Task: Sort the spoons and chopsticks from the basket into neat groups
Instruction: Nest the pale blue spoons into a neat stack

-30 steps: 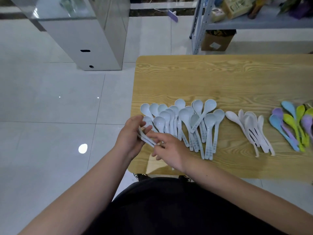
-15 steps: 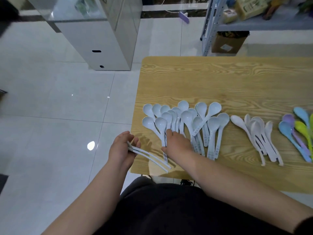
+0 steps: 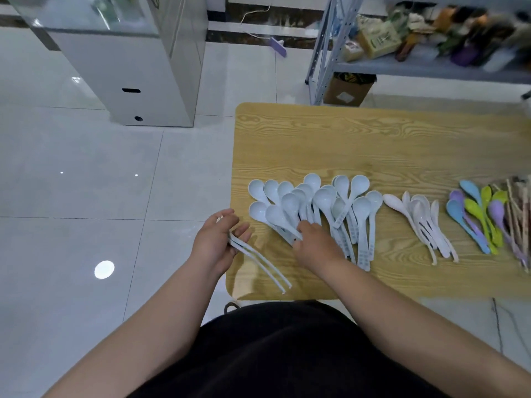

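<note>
At table (image 3: 316, 139) edge — left hand (image 3: 214, 245); two spoons (image 3: 264, 265)

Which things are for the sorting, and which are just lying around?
For the job: blue spoons, white spoons, coloured spoons, chopsticks, pale pair in the left hand.
Just lying about: shelf, box, cabinet.

Wooden table (image 3: 373, 145) under spoons (image 3: 316, 208)
</note>
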A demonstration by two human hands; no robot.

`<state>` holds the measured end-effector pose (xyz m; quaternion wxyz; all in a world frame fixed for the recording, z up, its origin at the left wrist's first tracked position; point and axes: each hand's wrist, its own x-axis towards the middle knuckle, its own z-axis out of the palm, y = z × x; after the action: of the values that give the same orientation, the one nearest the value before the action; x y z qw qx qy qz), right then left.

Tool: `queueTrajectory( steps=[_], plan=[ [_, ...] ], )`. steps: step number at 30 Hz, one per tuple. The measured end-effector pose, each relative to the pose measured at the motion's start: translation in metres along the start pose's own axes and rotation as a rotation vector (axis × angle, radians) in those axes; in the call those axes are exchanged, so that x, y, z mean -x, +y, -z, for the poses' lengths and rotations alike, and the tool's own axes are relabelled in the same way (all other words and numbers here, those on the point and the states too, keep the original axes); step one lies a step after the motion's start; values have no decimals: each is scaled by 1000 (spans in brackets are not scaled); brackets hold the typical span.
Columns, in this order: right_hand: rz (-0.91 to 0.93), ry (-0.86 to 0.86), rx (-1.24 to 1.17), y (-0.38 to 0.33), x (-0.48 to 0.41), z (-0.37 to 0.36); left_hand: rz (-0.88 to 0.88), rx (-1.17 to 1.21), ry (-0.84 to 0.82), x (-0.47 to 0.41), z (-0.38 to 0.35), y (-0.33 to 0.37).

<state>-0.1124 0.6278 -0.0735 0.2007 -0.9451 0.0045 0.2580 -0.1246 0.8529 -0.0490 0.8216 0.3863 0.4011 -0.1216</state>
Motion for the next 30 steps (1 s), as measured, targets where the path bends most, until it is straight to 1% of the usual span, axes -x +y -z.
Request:
queueTrajectory(
  steps=[3,5,6,8,9,10,13,14,19,20,21,22,24,26,28,30],
  plan=[
    [20,85,-415,-13,20,16,14,-55,-95,7,-6,8],
    [66,72,-655,-30,34,28,15,-93,-194,13,-12,10],
    [98,43,-716,-38,41,33,11,-99,-246,17,-16,11],
    [139,-9,-736,-48,51,37,-3,-76,-317,22,-22,11],
    [143,-29,-720,-51,56,38,-11,-43,-325,24,-26,11],
    [131,-57,-722,-52,60,38,-25,-18,-314,27,-29,10],
    [82,-157,-883,-54,72,32,-95,-7,-269,29,-34,6],
    [82,-173,-905,-54,75,31,-115,0,-270,30,-34,5],
    [101,-176,-841,-44,79,32,-126,-13,-252,34,-45,5],
    [86,-200,-873,-42,77,34,-120,1,-237,34,-49,5],
    [50,-261,-963,-40,74,35,-114,29,-225,33,-52,6],
    [-4,-372,-1086,-37,71,37,-115,61,-221,31,-56,7],
    [-89,-646,-1267,-26,66,42,-130,116,-220,27,-65,9],
    [-93,-824,-1375,-9,59,48,-132,151,-213,23,-77,7],
    [-93,-900,-1433,12,48,58,-108,154,-214,18,-90,2],
    [-92,-922,-1367,34,32,75,-64,95,-219,12,-103,-4]
  ],
)
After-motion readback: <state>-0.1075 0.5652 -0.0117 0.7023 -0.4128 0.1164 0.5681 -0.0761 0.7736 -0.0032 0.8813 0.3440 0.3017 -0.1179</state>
